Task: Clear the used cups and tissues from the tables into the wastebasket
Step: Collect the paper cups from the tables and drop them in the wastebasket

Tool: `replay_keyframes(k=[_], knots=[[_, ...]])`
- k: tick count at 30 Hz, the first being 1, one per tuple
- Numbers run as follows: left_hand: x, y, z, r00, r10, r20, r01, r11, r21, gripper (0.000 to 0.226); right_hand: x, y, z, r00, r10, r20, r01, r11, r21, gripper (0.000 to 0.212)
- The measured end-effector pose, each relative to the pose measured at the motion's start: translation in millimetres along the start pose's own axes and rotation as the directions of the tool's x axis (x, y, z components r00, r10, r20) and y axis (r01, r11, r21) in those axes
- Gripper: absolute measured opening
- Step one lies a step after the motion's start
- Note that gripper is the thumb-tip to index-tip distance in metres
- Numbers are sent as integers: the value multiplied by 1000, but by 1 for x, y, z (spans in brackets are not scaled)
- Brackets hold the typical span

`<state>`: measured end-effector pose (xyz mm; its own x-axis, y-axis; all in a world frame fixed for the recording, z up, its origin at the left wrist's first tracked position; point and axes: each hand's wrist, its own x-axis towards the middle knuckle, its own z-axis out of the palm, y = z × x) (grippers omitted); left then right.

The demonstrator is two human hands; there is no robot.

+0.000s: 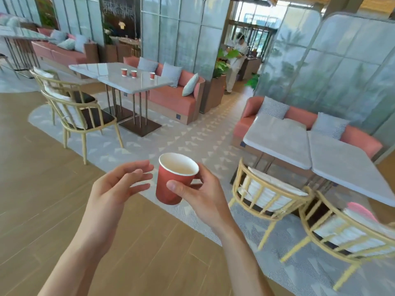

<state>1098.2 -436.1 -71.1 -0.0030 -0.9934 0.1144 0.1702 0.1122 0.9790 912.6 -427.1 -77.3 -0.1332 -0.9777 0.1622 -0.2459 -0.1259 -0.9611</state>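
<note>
My right hand grips a red paper cup with a white inside, held upright in front of me above the floor. Just left of the cup hovers my left hand, fingers relaxed and slightly bent, holding nothing and not touching it. Three more red cups stand on the grey table at the back left. No wastebasket and no tissues are in view.
Two wooden chairs stand by the far table. At the right are another pair of grey tables with two chairs and a coral sofa. A person stands in the passage beyond. Wooden floor lies under my arms.
</note>
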Motion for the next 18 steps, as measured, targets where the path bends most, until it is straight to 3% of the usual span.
replay_keyframes(k=[8,18], knots=[[122,11,-125,982,59,-182,-57,998,17,29,140,-18,145,978,-47,204,50,999,-9,52],[252,17,-362,923,62,-379,-39,997,68,25,267,-38,403,905,-75,418,59,997,49,47]])
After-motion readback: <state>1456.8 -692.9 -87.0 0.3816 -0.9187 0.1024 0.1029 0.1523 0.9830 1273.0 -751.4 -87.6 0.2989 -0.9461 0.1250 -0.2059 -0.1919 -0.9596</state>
